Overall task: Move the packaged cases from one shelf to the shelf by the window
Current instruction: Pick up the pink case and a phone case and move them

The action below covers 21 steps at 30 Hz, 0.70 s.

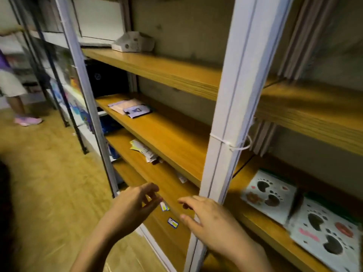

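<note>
Two white packaged cases printed with dark paw prints lie flat on a wooden shelf at the lower right, one (268,195) behind the other (326,232). My left hand (131,207) and my right hand (210,218) hover side by side in front of the lower shelf boards, both empty with fingers spread. My right hand is just left of the white upright post (233,107), well apart from the cases. A small dark package (137,111) lies on the middle shelf to the left.
Wooden shelf boards (169,134) run between white metal posts. A white carton (133,44) sits on the top board, papers (143,151) and small blue tags (172,222) lie lower down. A second rack (64,91) stands at left, with a person's legs (17,101) beyond.
</note>
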Tool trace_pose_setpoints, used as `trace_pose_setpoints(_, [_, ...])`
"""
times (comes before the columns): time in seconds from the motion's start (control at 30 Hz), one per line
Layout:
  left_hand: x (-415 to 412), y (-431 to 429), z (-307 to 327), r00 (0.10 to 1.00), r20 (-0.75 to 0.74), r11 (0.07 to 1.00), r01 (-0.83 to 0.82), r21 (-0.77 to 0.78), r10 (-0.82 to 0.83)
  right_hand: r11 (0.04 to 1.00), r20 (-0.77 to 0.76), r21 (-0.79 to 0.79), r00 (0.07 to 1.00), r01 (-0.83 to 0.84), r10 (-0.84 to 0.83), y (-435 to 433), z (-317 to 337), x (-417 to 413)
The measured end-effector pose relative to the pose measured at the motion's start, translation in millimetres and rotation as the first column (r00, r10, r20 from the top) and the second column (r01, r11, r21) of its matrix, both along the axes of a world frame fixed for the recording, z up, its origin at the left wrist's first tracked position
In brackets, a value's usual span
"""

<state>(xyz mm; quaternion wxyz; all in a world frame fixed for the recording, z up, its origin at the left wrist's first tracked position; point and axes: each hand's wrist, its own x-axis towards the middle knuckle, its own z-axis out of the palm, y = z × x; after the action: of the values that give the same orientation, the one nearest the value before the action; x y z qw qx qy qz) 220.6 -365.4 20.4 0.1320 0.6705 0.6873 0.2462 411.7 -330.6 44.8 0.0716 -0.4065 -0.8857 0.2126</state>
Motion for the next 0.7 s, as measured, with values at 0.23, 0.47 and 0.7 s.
trace_pose_setpoints(0.23, [-117, -1, 2, 0.987, -0.085, 0.991, -0.134, 0.0, 0.133, 1.0, 0.0, 0.001, 1.0, -0.028, 0.028, 30, -2, -113])
trace_pose_setpoints(0.47, [-227, 13, 11, 0.968, -0.166, 0.982, -0.184, 0.04, 0.188, 0.995, -0.031, 0.077, 0.998, 0.056, -0.054, 57, 3, -225])
trace_pose_setpoints(0.7, [-292, 50, 24, 0.963, -0.196, 0.981, -0.169, 0.1, 0.186, 0.994, -0.017, 0.074, 0.996, 0.086, -0.085, 92, 19, -287])
